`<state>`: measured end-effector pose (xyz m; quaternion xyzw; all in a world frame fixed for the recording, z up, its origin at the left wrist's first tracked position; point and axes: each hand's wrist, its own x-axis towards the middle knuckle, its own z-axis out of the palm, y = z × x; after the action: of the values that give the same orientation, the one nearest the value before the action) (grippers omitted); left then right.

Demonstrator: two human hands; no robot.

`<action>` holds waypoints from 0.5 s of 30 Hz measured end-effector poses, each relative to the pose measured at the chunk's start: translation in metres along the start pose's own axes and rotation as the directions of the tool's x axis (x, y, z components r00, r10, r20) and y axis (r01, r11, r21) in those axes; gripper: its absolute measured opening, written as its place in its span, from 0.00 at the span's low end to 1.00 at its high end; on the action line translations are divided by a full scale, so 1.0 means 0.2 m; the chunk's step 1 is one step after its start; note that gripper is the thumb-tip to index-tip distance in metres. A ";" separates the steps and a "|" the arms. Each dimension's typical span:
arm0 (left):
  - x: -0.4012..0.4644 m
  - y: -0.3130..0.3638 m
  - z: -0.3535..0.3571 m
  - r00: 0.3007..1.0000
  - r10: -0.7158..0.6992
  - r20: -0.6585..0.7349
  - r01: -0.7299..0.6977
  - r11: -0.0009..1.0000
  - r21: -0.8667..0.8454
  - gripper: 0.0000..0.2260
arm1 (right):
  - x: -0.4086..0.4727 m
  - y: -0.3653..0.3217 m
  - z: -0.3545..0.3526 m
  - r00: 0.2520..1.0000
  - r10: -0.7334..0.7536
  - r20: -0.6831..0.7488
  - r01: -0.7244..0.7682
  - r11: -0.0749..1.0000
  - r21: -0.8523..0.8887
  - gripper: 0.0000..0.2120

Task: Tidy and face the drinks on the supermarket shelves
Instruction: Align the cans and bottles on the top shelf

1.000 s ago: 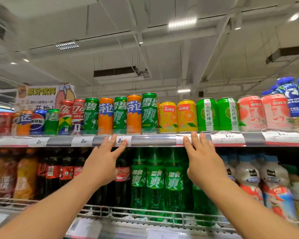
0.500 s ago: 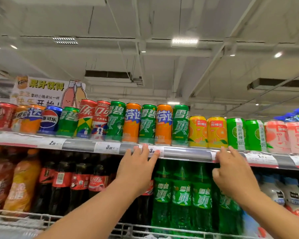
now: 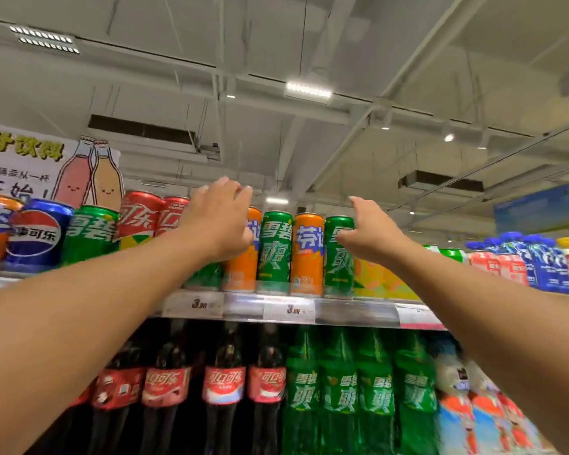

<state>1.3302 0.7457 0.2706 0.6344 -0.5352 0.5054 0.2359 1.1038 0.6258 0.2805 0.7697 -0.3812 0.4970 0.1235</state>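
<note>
Tall slim cans stand in a row on the top shelf [image 3: 352, 311]: red cola cans [image 3: 138, 218], alternating green Sprite cans [image 3: 275, 246] and orange Fanta cans [image 3: 306, 254]. My left hand [image 3: 216, 221] is raised in front of the cans near the red and orange ones, fingers loosely bent, covering a green can behind it. My right hand [image 3: 372, 236] reaches up at the rightmost green can [image 3: 337, 257], thumb near its label, fingers spread above its top. Neither hand plainly grips a can.
A blue Pepsi can [image 3: 37, 236] and a short green can [image 3: 89, 234] stand further left. Yellow-orange cans [image 3: 383, 280], pink cans [image 3: 485, 262] and blue-capped bottles [image 3: 536, 261] stand to the right. Cola bottles [image 3: 224, 385] and green Sprite bottles [image 3: 339, 392] fill the lower shelf.
Both hands have left the shelf's price rail and risen to can height. The view has tilted upward and moved closer to the shelf.
</note>
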 end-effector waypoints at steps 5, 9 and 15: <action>0.08 -0.02 0.06 0.984 0.001 0.177 -0.023 0.992 0.121 0.33 | 0.03 0.06 0.08 0.991 -0.017 0.136 0.018 1.000 -0.005 0.39; 0.10 0.00 0.09 0.988 -0.028 0.155 0.013 0.996 0.093 0.34 | 0.05 0.08 0.09 0.994 -0.042 0.101 0.040 0.999 0.017 0.32; 0.12 0.02 0.13 0.979 -0.062 0.193 0.044 0.994 0.098 0.37 | 0.05 0.08 0.11 0.994 -0.018 0.107 0.020 1.000 -0.014 0.33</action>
<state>1.3351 0.7128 0.2826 0.7054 -0.5146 0.4584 0.1659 1.1100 0.5975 0.2764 0.7979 -0.3836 0.4510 0.1134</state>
